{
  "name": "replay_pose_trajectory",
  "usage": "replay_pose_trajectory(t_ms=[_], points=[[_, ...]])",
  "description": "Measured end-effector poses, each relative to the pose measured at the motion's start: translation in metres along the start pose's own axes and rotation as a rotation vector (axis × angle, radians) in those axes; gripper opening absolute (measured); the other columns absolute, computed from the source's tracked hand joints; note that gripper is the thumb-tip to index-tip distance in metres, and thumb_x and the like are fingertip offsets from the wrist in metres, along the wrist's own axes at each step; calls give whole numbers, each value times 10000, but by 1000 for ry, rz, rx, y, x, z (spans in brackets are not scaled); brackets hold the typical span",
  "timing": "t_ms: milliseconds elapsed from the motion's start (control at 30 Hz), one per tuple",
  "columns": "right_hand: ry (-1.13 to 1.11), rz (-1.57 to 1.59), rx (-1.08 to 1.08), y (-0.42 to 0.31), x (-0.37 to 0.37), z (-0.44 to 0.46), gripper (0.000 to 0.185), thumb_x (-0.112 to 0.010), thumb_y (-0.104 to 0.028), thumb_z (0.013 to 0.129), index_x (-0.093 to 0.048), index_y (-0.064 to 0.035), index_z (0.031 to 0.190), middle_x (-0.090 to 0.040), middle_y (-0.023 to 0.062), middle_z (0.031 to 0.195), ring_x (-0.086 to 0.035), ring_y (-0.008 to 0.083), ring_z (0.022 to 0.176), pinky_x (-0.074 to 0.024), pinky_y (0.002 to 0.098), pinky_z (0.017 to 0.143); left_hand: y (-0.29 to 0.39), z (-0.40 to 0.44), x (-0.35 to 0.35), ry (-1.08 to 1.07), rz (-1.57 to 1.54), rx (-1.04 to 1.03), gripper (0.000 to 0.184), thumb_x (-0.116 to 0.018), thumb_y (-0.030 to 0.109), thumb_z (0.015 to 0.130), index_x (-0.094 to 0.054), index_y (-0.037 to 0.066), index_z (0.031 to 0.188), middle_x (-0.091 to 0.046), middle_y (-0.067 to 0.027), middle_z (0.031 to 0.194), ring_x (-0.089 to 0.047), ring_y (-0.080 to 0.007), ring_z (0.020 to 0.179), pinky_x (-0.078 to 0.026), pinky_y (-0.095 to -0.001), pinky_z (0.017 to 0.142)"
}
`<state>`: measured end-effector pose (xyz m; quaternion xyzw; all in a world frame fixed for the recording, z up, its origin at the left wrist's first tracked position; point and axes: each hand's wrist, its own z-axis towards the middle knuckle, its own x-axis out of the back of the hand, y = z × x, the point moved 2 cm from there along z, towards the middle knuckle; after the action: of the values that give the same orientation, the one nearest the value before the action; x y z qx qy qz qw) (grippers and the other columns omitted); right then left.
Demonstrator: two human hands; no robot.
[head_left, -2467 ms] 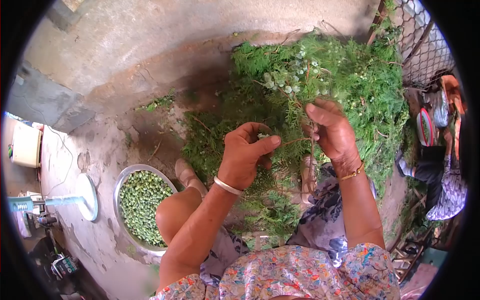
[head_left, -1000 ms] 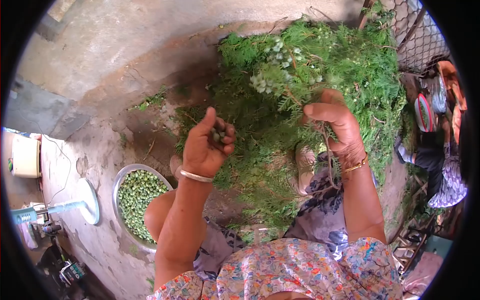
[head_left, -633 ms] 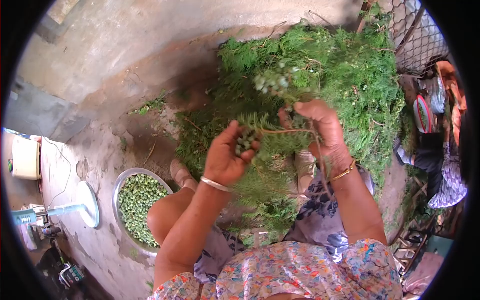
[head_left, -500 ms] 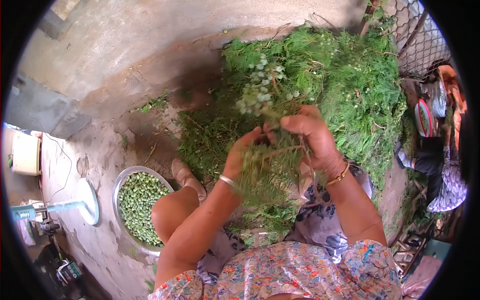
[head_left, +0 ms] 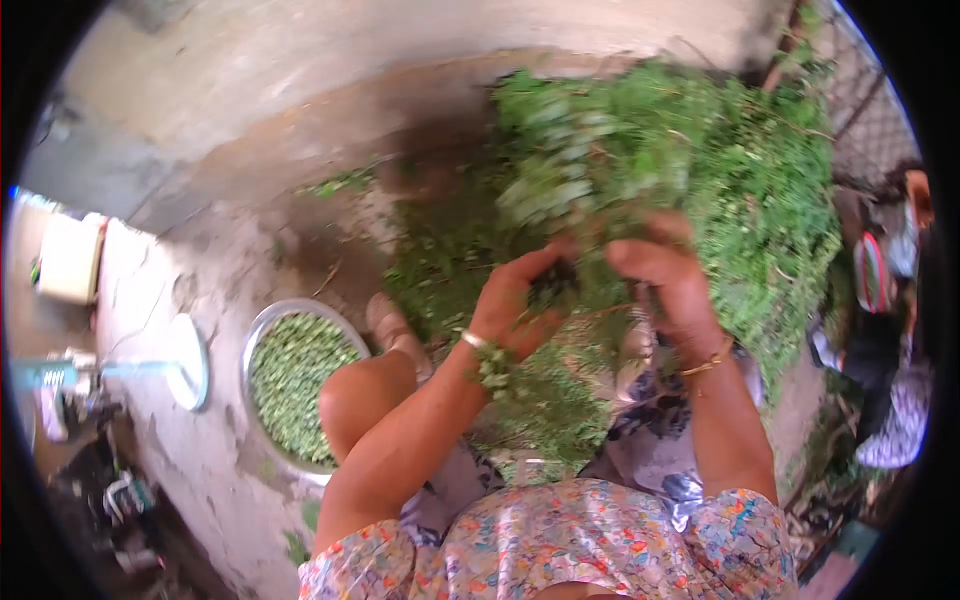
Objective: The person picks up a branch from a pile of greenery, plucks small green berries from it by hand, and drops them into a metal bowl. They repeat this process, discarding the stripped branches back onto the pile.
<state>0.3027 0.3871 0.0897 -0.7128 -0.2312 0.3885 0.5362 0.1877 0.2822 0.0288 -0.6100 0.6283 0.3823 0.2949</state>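
Both hands are raised in front of my knees around a leafy evergreen branch [head_left: 560, 170] bearing clusters of pale green cones, blurred by motion. My left hand [head_left: 515, 300], with a silver bangle at the wrist, is closed at the branch's lower side, its fingertips smeared. My right hand [head_left: 672, 275], wearing a gold-coloured bracelet, grips the branch with thumb and fingers. Part of the greenery hangs down over my left wrist. To the left of my knee stands a round metal basin [head_left: 252, 400] holding many small green cones [head_left: 300, 385].
A large heap of cut green branches [head_left: 765, 215] spreads ahead and right, against the wall [head_left: 330, 80]. Left on the concrete floor is a fan's round pale base [head_left: 188, 362]. Another person's patterned clothing [head_left: 895, 430] shows at the far right, near wire mesh [head_left: 865, 100].
The view has shifted, so the scene sits slightly farther right and lower. Both hands have moved with the branch, and its cone clusters are more blurred.
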Motion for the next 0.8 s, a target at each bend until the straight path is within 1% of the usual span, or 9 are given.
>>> replay_pose_trajectory(t_ms=[67,100,200,300,433,500,600,700,800], points=[[17,92,-1,-4,-1,1,316,-659,-88,757,-604,76,1021,-658,131,909,-640,233,802,-503,343,778,30,-5,32,-90,243,-39,244,-548,211,899,-533,12,1040,-599,-149,1049,-592,-186,683,-463,-265,436],[-6,103,2,-3,-3,3,316,-659,-88,757,-604,76,1021,-658,131,909,-640,233,802,-503,343,778,43,-27,19,130,192,-189,159,-585,174,874,-545,22,900,-603,-145,930,-543,-152,597,-338,-217,335],[33,50,56,1,9,-1,230,-631,-68,804,-606,79,979,-666,151,898,-654,244,824,-524,390,774,104,-78,11,77,201,-401,191,-624,170,850,-534,3,872,-537,-121,794,-476,-134,566,-343,-192,366],[156,190,-10,14,17,0,194,-700,-65,797,-538,-83,692,-577,33,702,-639,195,724,-507,325,678,147,-152,21,-53,137,-613,168,-636,140,841,-533,22,899,-580,-164,823,-529,-190,653,-387,-219,426],[190,306,-10,-23,-17,-27,96,-653,-52,827,-589,0,778,-630,129,720,-606,225,615,-505,343,530,164,-245,91,558,541,-1128,155,-563,86,846,-577,-49,921,-612,-153,805,-583,-213,676,-454,-270,509],[190,287,25,-30,-20,-35,94,-645,-53,833,-593,16,796,-639,142,727,-606,228,608,-507,346,534,168,-280,140,1055,1039,-1020,428,-659,182,799,-565,-95,1113,-625,-174,907,-611,-212,789,-508,-323,694],[174,260,44,-42,-23,-70,101,-645,-60,836,-596,25,811,-640,147,724,-603,228,611,-505,353,537,148,-322,211,1736,1760,-940,692,-725,272,735,-459,-90,1261,-498,-285,1248,-449,-311,1210,-342,-391,994],[153,374,84,-42,-22,-101,139,-676,-103,825,-580,-11,784,-632,136,747,-601,221,642,-508,374,531,124,-330,210,1652,1837,-1207,556,-715,195,742,-517,-94,1173,-585,-251,1089,-556,-296,1036,-423,-393,899],[237,417,84,-44,-30,-134,213,-655,-158,846,-516,-29,748,-522,86,662,-487,204,565,-398,340,485,56,-304,104,830,1274,-1381,241,-642,59,792,-587,-77,983,-615,-92,795,-563,-128,681,-474,-247,636]])
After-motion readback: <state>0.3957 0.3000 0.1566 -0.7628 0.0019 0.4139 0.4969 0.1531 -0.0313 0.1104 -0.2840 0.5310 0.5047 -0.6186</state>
